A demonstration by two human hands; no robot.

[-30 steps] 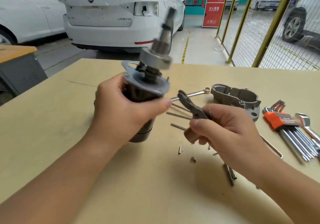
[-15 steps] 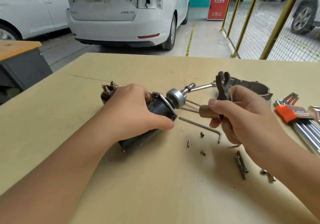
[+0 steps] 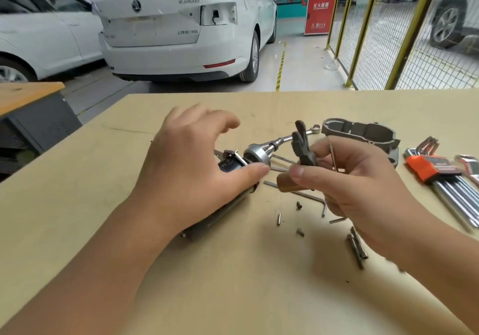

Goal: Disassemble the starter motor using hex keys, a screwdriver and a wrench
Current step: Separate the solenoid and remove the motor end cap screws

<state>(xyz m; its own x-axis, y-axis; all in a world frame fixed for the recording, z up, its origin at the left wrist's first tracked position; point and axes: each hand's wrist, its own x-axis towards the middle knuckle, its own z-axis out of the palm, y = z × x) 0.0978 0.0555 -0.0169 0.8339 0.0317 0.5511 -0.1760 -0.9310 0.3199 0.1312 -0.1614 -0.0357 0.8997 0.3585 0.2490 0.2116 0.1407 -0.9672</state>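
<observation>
The starter motor [image 3: 255, 154] lies on its side on the wooden table [image 3: 233, 283], its silver pinion and shaft pointing up and to the right. My left hand [image 3: 191, 168] hovers over the dark motor body with fingers spread and blurred, the thumb beside the front plate. To the right, my right hand [image 3: 363, 192] grips a dark fork lever [image 3: 302, 143] joined to a brown cylindrical plunger [image 3: 285, 183]. A thin metal rod [image 3: 333, 155] also stands between its fingers.
The removed aluminium housing [image 3: 363, 132] sits at the back right, with a wrench [image 3: 312, 128] beside it. A hex key set in an orange holder [image 3: 445, 179] lies at the right edge. A loose hex key [image 3: 311, 197], small screws [image 3: 299, 205] and long bolts [image 3: 357, 246] are scattered near my right hand.
The motor went from upright in my left hand down onto the table. My left hand has now loosened its grip and its fingers lift off. My right hand still holds the fork lever.
</observation>
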